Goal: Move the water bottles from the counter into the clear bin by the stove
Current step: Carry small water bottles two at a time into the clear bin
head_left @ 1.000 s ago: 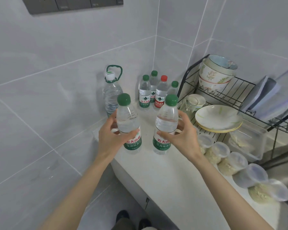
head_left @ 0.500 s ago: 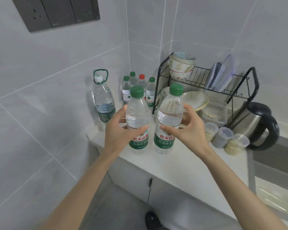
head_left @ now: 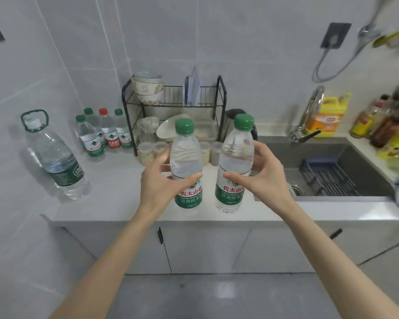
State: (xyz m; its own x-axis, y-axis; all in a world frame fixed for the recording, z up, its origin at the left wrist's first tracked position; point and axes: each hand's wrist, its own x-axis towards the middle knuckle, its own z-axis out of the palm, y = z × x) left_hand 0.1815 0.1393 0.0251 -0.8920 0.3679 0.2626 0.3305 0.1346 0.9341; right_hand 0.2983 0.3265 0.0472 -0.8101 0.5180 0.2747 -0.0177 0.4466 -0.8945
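Left hand grips one green-capped bottle at mid-body, thumb in front, fingers behind; right hand likewise grips a second bottle. Both are upright, raised in front of the counter. Fingers partly hidden behind bottles. Labels read 农夫山泉, 饮用纯净水; smaller print illegible. Right edge blurred.

Both forearms are bare to the frame edge, and neither grip wears gloves, rings or a watch.
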